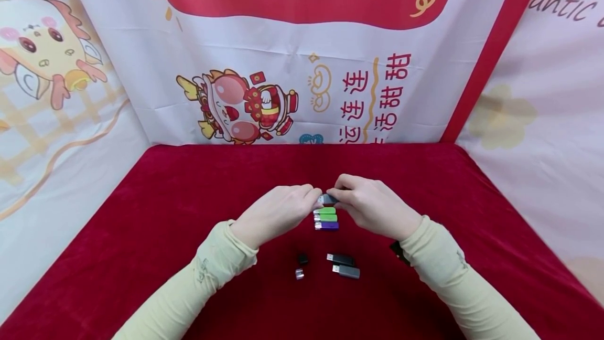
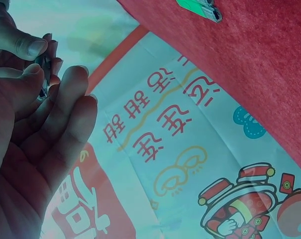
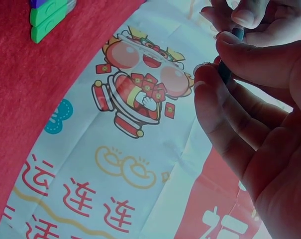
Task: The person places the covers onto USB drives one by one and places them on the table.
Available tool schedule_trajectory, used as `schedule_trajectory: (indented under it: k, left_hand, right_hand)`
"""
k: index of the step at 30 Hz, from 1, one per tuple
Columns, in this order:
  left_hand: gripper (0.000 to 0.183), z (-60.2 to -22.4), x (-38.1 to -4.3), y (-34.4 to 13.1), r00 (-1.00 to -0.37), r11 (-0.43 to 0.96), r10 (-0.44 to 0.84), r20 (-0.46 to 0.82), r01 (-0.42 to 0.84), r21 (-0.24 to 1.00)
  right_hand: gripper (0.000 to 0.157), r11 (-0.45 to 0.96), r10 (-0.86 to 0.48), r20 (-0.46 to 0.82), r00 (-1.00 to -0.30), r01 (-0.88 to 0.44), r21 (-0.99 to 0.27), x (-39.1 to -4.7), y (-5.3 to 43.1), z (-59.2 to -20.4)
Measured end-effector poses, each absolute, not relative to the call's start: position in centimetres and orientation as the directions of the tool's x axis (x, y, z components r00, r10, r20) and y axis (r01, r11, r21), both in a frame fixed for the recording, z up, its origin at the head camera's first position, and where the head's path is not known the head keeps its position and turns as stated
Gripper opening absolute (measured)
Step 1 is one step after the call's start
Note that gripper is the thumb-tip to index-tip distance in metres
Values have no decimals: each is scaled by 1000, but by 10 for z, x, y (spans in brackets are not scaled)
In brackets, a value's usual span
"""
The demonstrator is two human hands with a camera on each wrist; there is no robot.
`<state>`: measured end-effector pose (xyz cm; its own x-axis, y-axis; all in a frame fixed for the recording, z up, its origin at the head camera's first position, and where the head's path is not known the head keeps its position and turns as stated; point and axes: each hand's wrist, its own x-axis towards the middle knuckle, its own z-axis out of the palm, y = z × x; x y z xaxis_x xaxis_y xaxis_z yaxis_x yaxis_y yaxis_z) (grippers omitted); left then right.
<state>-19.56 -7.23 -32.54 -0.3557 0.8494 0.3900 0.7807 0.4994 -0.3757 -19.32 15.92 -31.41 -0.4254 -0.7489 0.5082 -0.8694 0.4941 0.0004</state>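
The grey USB stick [image 1: 329,199] is pinched by the left hand [image 1: 279,210] at nine o'clock, right hand [image 1: 375,208] at three; likely light, stiff, best held by its sides.

"You wear long pale-yellow sleeves; your left sleeve [image 1: 181,293] gathers in soft folds, small dark lettering [image 1: 202,271] running near its cuff [image 1: 233,248], too small to read."

"Your right sleeve [image 1: 472,287] matches, wrinkled toward the wrist, with a little dark marking [image 1: 460,254]. Your left hand [image 1: 278,211] and right hand [image 1: 377,206] are bare."
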Motion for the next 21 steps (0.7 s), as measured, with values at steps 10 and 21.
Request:
schedule_trajectory:
  k: [10, 21]
  left_hand:
    - [15, -326, -195, -71, -374, 504, 843, 387, 799, -329]
    - [15, -325, -195, -74, -418, 513, 828, 373, 834, -203]
  right_hand:
    - [27, 486, -756, 488, -436, -874, -27, -193, 161, -316]
    - [26, 487, -767, 438, -469, -870, -78, -196, 161, -319]
